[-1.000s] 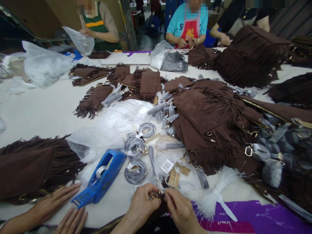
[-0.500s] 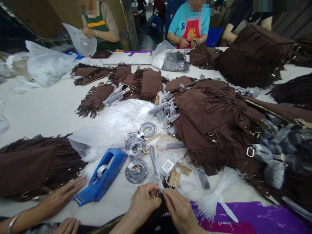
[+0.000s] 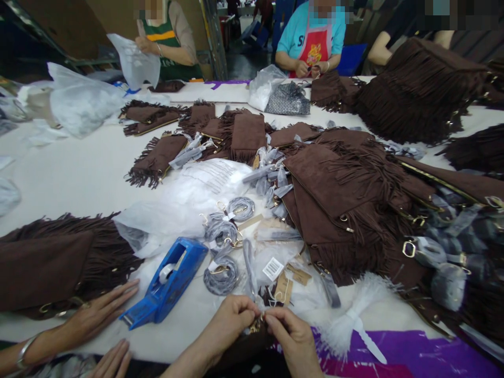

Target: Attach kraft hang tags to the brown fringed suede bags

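Observation:
My left hand is closed in a pinch at the table's near edge, its fingers on a small gold-coloured metal fitting. Close beside it, my right hand also pinches, at the same spot; what lies between its fingertips is too small to make out. Below both hands is a dark brown piece, mostly hidden. Just beyond my fingertips lie brown paper tags with white string, a white barcode label and a narrow grey strap.
Left of my hands are a blue tape dispenser, coiled grey straps and another person's hand. Brown fringed bags pile up ahead. White tag fasteners lie on purple plastic at right. Several people work across the table.
My fingertips stay together at the same place, with the right hand shifted slightly and more of the gold fitting showing. The view has turned a little to the left.

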A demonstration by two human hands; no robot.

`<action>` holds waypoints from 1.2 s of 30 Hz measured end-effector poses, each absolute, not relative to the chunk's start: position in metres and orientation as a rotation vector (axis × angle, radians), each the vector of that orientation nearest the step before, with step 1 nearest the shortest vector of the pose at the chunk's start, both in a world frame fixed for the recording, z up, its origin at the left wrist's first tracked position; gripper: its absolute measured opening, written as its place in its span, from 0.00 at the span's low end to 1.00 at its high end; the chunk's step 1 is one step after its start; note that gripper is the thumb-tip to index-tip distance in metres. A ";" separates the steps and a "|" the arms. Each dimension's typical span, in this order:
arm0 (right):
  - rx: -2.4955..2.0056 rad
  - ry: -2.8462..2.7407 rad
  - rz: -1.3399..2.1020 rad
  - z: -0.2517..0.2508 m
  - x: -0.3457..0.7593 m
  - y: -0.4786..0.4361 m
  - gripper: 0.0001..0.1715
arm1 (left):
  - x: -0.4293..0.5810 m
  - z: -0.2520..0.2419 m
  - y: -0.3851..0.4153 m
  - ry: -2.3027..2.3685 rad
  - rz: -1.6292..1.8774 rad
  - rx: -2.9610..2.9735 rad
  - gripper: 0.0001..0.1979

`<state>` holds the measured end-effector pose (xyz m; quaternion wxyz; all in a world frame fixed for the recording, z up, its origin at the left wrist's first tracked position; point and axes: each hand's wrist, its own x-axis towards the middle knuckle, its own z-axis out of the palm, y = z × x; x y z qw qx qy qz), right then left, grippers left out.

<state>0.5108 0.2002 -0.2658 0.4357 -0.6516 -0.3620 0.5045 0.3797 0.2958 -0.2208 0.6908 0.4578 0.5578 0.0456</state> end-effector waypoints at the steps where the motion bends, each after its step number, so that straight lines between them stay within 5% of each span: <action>1: -1.617 -0.864 1.280 -0.267 0.511 0.199 0.15 | 0.380 -0.221 0.296 1.247 0.083 1.019 0.12; 18: -1.435 -0.185 1.463 -0.243 0.506 0.201 0.19 | 0.384 -0.218 0.275 1.239 0.040 1.119 0.10; 36: -1.486 -0.336 1.405 -0.241 0.505 0.197 0.20 | 0.391 -0.229 0.273 1.394 0.099 0.945 0.04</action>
